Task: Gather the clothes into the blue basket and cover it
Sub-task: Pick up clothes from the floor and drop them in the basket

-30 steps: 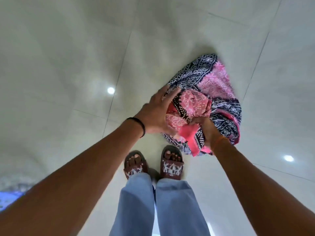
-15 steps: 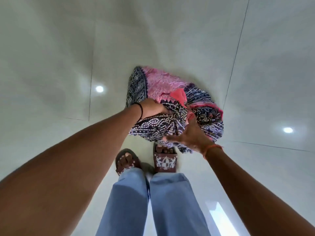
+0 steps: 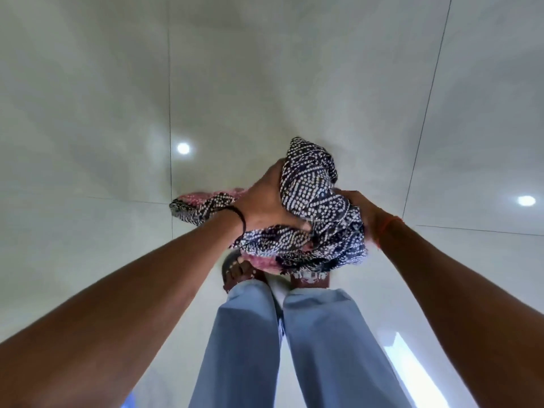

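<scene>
A bunched navy cloth with white dots and pink parts [image 3: 316, 207] is held up off the floor in front of me, above my feet. My left hand [image 3: 266, 206] grips its left side, thumb curled into the folds. My right hand [image 3: 360, 213] grips the right side, mostly wrapped by fabric. A tail of the cloth [image 3: 197, 209] hangs out to the left under my left wrist. No basket body is plainly visible.
Glossy pale tiled floor [image 3: 117, 113] all around, with ceiling-light reflections. My legs in light blue trousers [image 3: 282, 348] and sandalled feet [image 3: 235, 270] stand directly below the bundle. A sliver of blue [image 3: 131, 401] shows at the bottom edge.
The cloth went from lying spread on the floor to being bunched and lifted between both hands. My right hand has closed onto it.
</scene>
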Motion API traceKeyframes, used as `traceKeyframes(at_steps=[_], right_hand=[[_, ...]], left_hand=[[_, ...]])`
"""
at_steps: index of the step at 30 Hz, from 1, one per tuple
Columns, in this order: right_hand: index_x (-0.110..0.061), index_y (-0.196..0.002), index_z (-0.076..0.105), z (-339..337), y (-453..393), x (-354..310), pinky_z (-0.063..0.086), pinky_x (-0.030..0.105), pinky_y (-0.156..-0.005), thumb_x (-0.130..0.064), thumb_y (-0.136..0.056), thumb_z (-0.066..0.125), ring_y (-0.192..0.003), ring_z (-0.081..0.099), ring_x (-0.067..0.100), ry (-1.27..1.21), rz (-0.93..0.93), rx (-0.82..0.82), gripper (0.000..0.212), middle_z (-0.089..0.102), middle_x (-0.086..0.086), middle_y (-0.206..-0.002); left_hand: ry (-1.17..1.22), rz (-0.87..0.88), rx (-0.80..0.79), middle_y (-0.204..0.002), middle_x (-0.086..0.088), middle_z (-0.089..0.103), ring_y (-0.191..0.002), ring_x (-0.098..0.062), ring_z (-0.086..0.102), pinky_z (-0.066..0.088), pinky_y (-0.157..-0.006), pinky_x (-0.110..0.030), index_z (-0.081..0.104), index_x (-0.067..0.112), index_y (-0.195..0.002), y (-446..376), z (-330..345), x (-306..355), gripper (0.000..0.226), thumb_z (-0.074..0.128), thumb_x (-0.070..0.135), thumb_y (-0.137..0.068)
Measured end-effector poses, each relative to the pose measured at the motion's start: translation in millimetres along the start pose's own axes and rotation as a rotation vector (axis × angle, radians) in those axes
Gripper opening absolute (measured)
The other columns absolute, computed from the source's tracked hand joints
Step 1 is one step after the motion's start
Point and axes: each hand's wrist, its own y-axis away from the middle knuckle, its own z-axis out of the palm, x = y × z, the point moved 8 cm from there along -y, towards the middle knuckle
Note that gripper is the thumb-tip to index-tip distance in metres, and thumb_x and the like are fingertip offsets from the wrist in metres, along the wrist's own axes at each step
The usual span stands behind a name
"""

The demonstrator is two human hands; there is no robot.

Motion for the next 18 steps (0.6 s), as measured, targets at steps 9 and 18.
traceKeyframes(at_steps=[9, 18], right_hand=[[-0.026, -0.149, 0.024, 50.7, 41.4, -38.3, 0.029, 0.049, -0.117, -0.061, -0.083, 0.059, -0.141, 0.032, 0.034, 0.687, -0.453, 0.368, 0.083, 0.028, 0.016, -0.155], [-0.033, -0.153, 0.013, 142.1, 95.6, -80.7, 0.027, 0.054, -0.117, -0.053, -0.043, 0.091, -0.148, 0.020, 0.033, 0.993, -0.803, 0.259, 0.136, 0.013, 0.005, -0.162]], left_hand=[[0.327, -0.463, 0.324, -0.114, -0.005, 0.066, -0.104, -0.025, 0.062, 0.049, -0.099, -0.036, 0.069, 0.017, -0.108, 32.6, -54.1, -40.4, 0.055, 0.083, 0.038, -0.059], [0.786, -0.455, 0.094, -0.129, -0.006, 0.059, -0.104, -0.008, 0.063, 0.049, -0.077, -0.012, 0.042, -0.003, -0.138, 99.6, -95.1, 15.8, 0.040, 0.028, 0.014, -0.105]])
